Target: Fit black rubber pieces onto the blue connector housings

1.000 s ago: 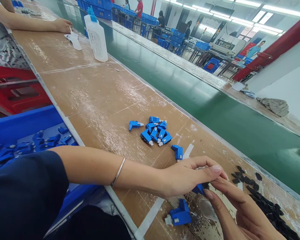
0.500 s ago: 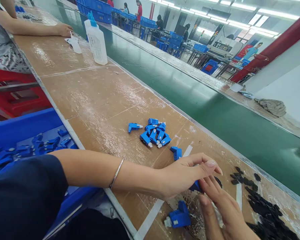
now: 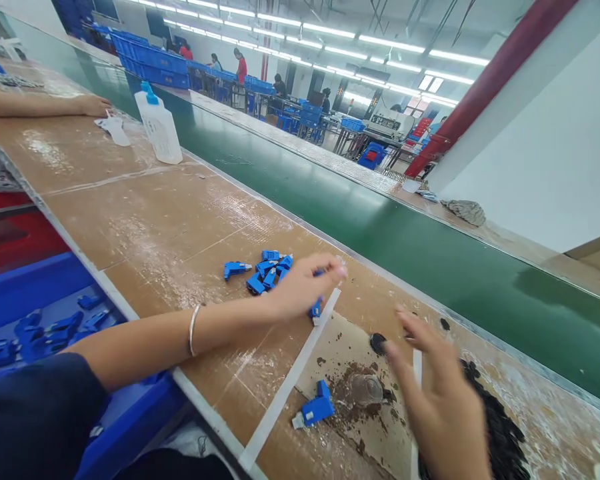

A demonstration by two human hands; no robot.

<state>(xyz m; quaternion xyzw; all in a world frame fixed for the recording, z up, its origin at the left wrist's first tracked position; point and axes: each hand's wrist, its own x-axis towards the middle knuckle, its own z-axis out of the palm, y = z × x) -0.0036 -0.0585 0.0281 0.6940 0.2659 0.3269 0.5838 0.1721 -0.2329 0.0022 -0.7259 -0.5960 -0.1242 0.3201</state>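
My left hand (image 3: 303,288) reaches over the table beside a small pile of blue angled plastic parts (image 3: 264,272). A bit of blue shows between its thumb and fingers, seemingly one such part, mostly hidden. Below that hand lies another blue part, half covered. My right hand (image 3: 437,393), blurred, is open with its fingers apart and nothing visible in them. Left of it stands a small clear cup (image 3: 366,389) on a stained cardboard sheet (image 3: 337,347) with dark crumbs. A black round piece (image 3: 378,343) lies behind the cup. One blue part with a pale tip (image 3: 315,408) rests at the sheet's left.
Black small parts (image 3: 497,427) are heaped right of my right hand. A blue bin (image 3: 35,280) with more blue parts stands at the left edge. A white bottle (image 3: 159,127), a green conveyor belt (image 3: 330,200) and another person's arm (image 3: 40,105) are farther back.
My hands have come apart: the left has moved left towards the blue pile, the right has drawn back and opened. The cup and black round piece are now uncovered. The view has shifted right.
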